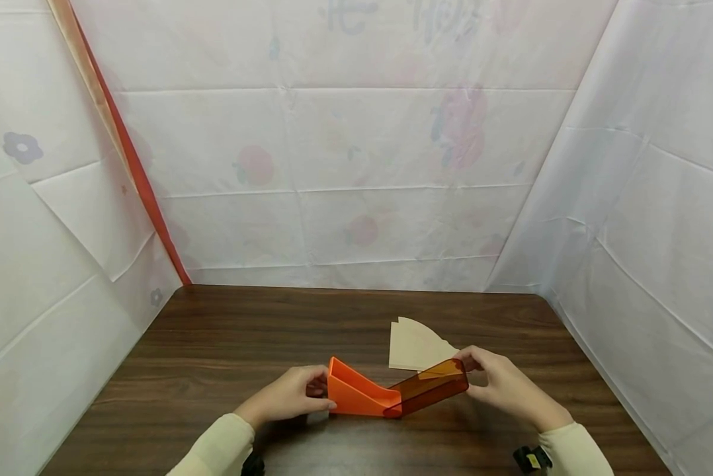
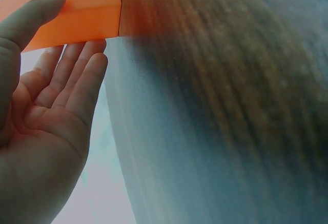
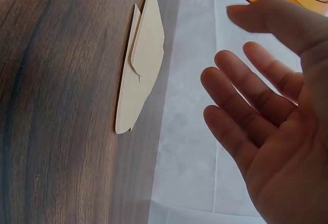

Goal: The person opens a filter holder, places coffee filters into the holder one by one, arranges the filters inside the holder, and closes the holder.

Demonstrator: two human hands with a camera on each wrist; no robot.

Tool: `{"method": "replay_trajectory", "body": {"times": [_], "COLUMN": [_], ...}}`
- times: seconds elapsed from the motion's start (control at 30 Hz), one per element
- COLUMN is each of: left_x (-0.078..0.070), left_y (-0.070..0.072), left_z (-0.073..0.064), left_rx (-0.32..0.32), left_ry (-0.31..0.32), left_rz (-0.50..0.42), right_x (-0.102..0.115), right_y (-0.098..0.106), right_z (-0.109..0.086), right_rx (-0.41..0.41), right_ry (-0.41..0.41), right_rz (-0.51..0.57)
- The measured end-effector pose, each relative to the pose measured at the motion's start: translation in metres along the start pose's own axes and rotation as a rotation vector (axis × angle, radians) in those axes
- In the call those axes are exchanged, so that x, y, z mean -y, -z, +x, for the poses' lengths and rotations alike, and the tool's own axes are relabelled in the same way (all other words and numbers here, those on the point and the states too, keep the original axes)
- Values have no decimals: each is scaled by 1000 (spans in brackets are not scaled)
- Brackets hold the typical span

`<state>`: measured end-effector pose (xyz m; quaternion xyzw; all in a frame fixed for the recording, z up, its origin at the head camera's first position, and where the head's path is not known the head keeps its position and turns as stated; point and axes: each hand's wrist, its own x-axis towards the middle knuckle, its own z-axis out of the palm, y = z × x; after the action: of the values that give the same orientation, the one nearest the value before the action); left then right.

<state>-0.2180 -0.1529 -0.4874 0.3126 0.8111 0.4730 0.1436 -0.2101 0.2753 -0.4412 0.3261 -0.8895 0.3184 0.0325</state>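
An orange plastic holder [image 1: 359,393], wedge-shaped with a hollow top, stands on the table. A see-through amber cover [image 1: 432,389] slants up to the right from its low end. At the holder's tall left end, my left hand [image 1: 293,395] grips it; in the left wrist view the thumb lies on one orange face and the fingers meet the lower edge. By the cover's raised end is my right hand [image 1: 502,380], thumb and fingers spread apart with a gap between them in the right wrist view. Whether it touches the cover is hard to tell.
Behind the cover lies a small stack of beige paper coffee filters [image 1: 419,345], slightly fanned. The dark wood-grain table [image 1: 261,324] is enclosed by white printed sheets [image 1: 344,145] at the back and both sides. A red strip [image 1: 136,158] runs down the back left corner.
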Motion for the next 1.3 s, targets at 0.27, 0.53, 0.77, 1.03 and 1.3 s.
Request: {"method": "replay_trajectory", "body": {"times": [0.27, 0.53, 0.77, 1.03, 1.3], "left_x": [0, 0, 0, 1, 2], "left_y": [0, 1, 1, 0, 0], "left_z": [1, 1, -1, 0, 0], "left_rx": [4, 3, 4, 1, 6], "left_ry": [-4, -1, 8, 2, -4], "left_rz": [-4, -14, -13, -12, -21], "right_x": [-7, -14, -22, -33, -48], "right_y": [1, -1, -7, -13, -17], "right_z": [7, 28, 44, 57, 70], "right_rx": [48, 74, 90, 87, 137], "right_ry": [-82, -91, -65, -60, -104], "right_rz": [35, 37, 22, 6, 4]}}
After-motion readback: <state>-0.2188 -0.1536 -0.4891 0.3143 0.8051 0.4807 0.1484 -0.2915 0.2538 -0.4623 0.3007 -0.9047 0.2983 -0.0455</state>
